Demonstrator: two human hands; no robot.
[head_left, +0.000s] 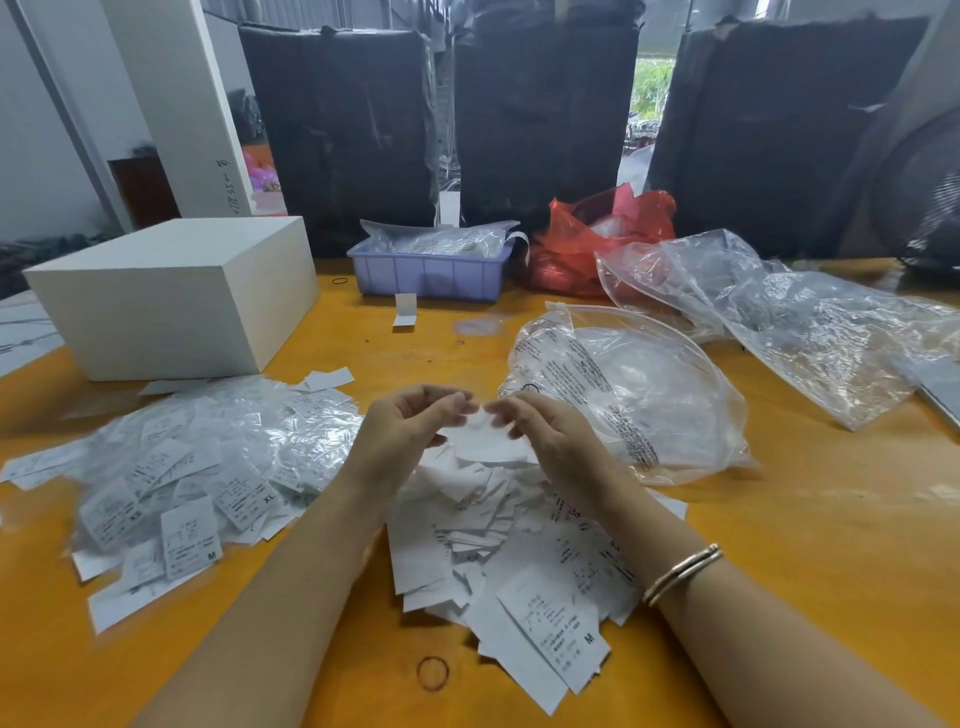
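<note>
Over the orange table (779, 519), the left hand (400, 426) and right hand (540, 441) pinch 1 white tag (485, 441) just above a pile of loose tags (493, 535). Bagged tags (197, 467) lie left, a clear bag (654, 400) right. Behind sit a white box (176, 296) and a purple tray (431, 278).

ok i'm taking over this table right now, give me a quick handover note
The left hand and right hand each pinch the same white label, held up over the loose labels heaped on the orange table.
Done, it seems: the sleeved labels piled to the left, in clear plastic.
Left: the held label and the whole loose heap, a big pile.
A large clear bag lies just right of the hands.
</note>
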